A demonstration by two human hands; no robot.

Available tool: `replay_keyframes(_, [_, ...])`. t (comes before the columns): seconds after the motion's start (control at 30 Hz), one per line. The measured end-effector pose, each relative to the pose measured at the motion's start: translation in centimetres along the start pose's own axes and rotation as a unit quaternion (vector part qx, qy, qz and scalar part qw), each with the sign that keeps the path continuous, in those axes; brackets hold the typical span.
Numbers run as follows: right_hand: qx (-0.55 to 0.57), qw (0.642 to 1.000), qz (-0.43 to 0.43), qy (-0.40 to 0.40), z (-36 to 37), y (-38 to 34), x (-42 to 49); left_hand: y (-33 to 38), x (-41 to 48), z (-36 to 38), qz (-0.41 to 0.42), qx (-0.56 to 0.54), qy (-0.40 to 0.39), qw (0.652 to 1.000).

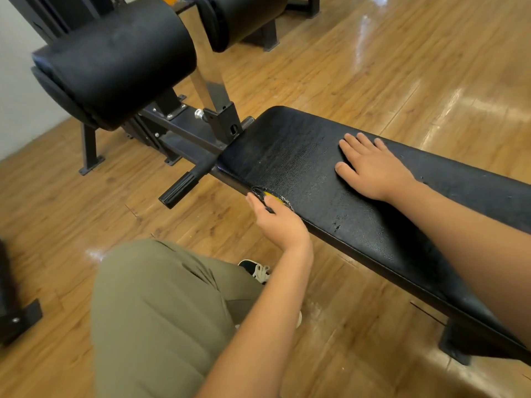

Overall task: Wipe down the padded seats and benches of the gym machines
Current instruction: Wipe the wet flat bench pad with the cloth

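Observation:
A long black padded bench [290, 156] runs from the centre toward the lower right. Its near edge is torn, and yellow foam [277, 199] shows through the tear. My right hand [372, 168] lies flat on top of the pad with straight fingers. My left hand [275, 218] rests on the near edge of the bench beside the tear, thumb on top and fingers down the side; whether the fingers curl under is hidden. No cloth is in view.
Two large black roller pads [115, 61] [244, 15] stand on a metal frame beyond the bench's end. A black foot peg [181, 188] sticks out low on the left. My bent knee in olive trousers [161, 305] and a shoe [257, 271] are beside the bench on glossy wooden floor [402, 67].

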State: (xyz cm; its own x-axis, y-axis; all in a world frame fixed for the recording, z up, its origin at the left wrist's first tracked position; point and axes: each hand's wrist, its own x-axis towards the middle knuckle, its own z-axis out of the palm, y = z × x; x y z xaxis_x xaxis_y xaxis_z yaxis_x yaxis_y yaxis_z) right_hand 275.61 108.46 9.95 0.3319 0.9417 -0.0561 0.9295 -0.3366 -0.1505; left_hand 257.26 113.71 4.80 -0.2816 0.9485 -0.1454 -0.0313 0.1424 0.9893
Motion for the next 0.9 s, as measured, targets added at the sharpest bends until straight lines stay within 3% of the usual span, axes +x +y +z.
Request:
replay_keyframes(0.23, [0.019,1.0,0.013,0.016,0.0,-0.6,-0.9,0.3,1.3,0.1,-0.002,0.039,0.012,0.999])
replay_keyframes(0.5, [0.024,0.999,0.004,0.023,0.6,-1.5,-3.8,-1.1,-7.7,-0.3,-0.023,0.021,-0.022,0.999])
replay_keyframes(0.9, [0.099,0.994,0.006,0.039,0.9,-0.3,-8.6,-0.8,-8.9,-0.4,-0.002,0.006,-0.015,1.0])
